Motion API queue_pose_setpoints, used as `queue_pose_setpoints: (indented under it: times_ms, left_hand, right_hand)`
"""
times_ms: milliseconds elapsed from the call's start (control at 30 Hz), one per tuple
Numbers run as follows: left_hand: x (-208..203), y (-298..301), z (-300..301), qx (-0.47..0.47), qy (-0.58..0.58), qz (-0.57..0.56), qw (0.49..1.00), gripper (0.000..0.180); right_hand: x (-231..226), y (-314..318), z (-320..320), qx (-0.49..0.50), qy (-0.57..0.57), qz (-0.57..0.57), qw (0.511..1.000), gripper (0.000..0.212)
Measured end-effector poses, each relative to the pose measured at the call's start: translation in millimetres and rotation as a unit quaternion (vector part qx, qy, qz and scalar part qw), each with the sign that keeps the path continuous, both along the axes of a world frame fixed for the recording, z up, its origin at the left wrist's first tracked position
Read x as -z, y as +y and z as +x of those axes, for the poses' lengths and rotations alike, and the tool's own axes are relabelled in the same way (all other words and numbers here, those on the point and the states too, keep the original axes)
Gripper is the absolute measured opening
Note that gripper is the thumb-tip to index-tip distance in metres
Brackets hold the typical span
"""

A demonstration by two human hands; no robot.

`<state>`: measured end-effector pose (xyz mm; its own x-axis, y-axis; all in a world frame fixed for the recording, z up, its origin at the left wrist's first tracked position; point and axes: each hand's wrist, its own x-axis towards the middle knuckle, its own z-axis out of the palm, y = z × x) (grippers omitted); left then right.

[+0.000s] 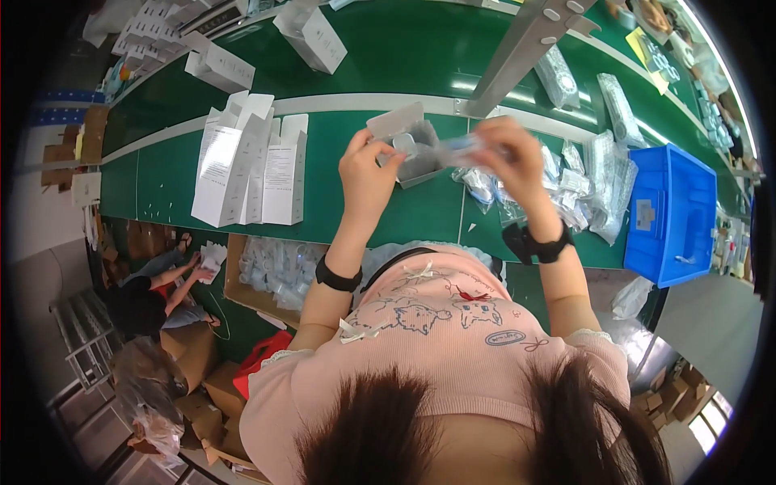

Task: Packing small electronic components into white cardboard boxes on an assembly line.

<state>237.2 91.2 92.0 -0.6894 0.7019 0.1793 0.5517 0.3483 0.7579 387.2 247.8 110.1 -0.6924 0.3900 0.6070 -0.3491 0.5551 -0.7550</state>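
My left hand point(370, 171) is closed on the left side of a small open box point(419, 168), its fingers at the rim. The box has a raised white flap and a greyish inside, where a pale squarish piece shows. At its right edge, my right hand point(511, 160) pinches a clear plastic packet point(459, 149); motion blurs the packet, and its contents cannot be made out. Close by the right wrist lies a pile of small clear bags point(566, 187) with pale and bluish contents.
White open-topped boxes point(283, 182) stand at the left; others point(311, 39) are on the raised far strip. Bubble-wrap pouches point(608, 182) and a blue bin point(675, 214) lie right. A metal post point(517, 61) rises beyond my hands. Another person point(149, 293) is at lower left.
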Motion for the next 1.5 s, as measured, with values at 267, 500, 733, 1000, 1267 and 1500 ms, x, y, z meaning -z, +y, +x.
queue_pose_setpoints:
  times_ms: [267,500,733,1000,1267,1500]
  left_hand:
    - [9,-4,-13,-0.028,-0.048,0.028,0.998,0.014]
    - [-3,-17,-24,0.007,-0.200,-0.014,0.980,0.015]
    - [-25,-65,-103,-0.113,0.289,-0.081,0.947,0.064]
    - [-29,-100,-172,-0.237,0.267,-0.389,0.849,0.091]
    - [28,-10,-33,-0.072,0.120,-0.383,0.913,0.100]
    - [56,36,-81,0.089,-0.052,-0.301,0.948,0.093]
  right_hand:
    - [8,-33,-47,-0.035,-0.147,0.405,0.902,0.016]
    - [5,-45,-40,-0.076,-0.242,0.417,0.873,0.027]
    - [23,0,-47,-0.130,-0.139,0.292,0.937,0.068]
    - [93,21,-87,-0.118,-0.247,-0.099,0.957,0.097]
    - [102,130,-223,0.063,0.007,-0.255,0.965,0.100]
    - [113,115,-165,0.066,-0.176,0.007,0.982,0.084]
